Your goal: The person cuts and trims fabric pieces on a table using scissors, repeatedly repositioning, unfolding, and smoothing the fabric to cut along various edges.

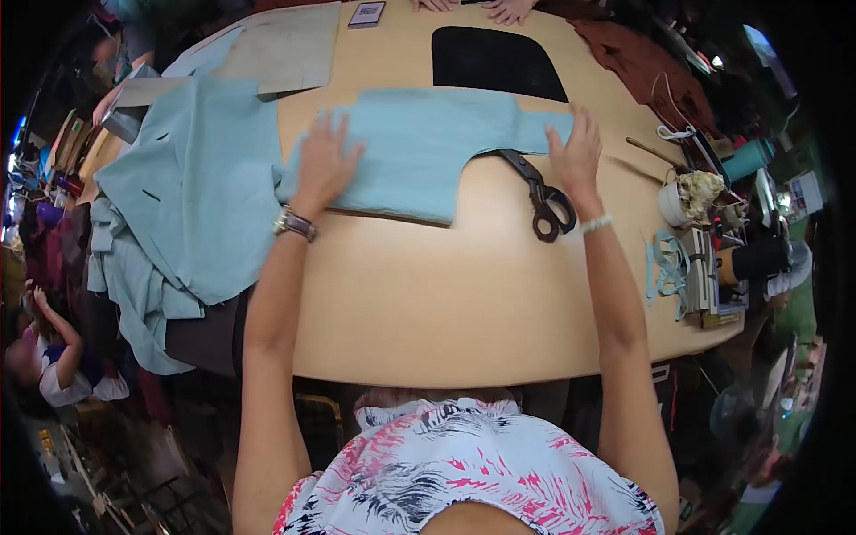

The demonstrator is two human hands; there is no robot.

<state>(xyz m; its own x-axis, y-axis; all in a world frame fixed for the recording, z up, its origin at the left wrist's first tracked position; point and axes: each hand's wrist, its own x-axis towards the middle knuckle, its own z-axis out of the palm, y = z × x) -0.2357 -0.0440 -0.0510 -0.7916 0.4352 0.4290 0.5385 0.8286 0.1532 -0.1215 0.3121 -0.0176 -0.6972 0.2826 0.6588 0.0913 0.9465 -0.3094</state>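
Observation:
A light blue cut fabric piece (pixel 419 134) lies flat on the table, with a curved notch in its near right side. My left hand (pixel 328 162) is over its left part, fingers spread and slightly blurred; whether it presses on the cloth I cannot tell. At the narrow right end of the piece is my right hand (pixel 578 156), fingers apart, thumb by the fabric's edge. Black-handled scissors (pixel 540 198) lie just left of my right wrist, their blade tips reaching the curved edge of the cloth.
Crumpled light blue fabric (pixel 192 192) drapes over the table's left side. A black rounded panel (pixel 495 62) and another person's hands (pixel 508 11) are at the far side. Rust-coloured cloth (pixel 624 67), a white pot (pixel 675 205) and blue fabric strips (pixel 669 267) sit at right.

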